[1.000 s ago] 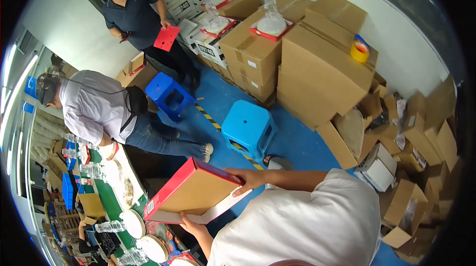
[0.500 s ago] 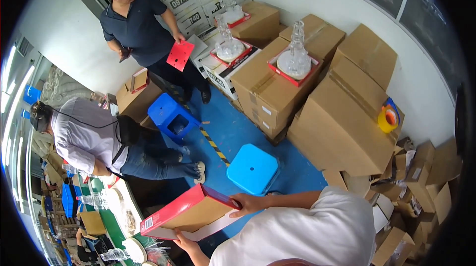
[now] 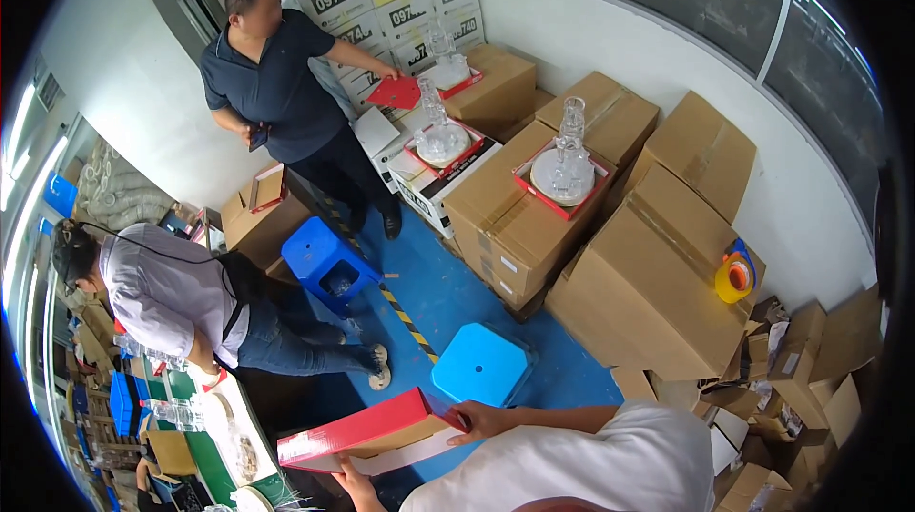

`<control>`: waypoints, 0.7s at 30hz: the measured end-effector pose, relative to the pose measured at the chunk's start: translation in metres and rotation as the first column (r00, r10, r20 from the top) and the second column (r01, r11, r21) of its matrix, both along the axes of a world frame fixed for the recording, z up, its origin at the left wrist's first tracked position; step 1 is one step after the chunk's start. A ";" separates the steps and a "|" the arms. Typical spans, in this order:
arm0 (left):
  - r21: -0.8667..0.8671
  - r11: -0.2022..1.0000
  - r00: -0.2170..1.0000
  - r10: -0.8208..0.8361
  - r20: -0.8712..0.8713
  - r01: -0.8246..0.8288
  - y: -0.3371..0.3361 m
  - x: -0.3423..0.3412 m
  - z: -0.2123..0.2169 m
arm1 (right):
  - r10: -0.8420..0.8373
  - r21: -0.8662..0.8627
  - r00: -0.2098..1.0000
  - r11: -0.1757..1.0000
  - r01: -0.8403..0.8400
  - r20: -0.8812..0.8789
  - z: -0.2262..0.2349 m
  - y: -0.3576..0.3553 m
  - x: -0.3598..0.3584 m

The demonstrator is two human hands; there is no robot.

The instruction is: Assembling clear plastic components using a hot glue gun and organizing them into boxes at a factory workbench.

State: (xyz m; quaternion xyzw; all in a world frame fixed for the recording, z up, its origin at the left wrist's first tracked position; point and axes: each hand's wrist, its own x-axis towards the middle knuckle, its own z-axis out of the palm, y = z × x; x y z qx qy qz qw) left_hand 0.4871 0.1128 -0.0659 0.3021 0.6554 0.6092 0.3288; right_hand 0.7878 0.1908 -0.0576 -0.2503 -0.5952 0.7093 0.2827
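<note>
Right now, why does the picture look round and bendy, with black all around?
In the head view, a fisheye lens bends straight edges near the rim, like the white wall; black fills the corners outside its circle. Bright daylight washes out the far left edge. The red box in both hands looks sharp.

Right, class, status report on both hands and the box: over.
Right hand grips the red box at its upper corner. Left hand supports it from underneath. Light blue stool sits just beyond the box.
</note>
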 end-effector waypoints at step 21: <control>-0.278 0.853 0.849 -0.498 -0.176 0.442 -0.047 -0.029 -0.018 | -0.989 -0.495 0.135 0.088 0.865 0.060 -0.072 0.099 0.043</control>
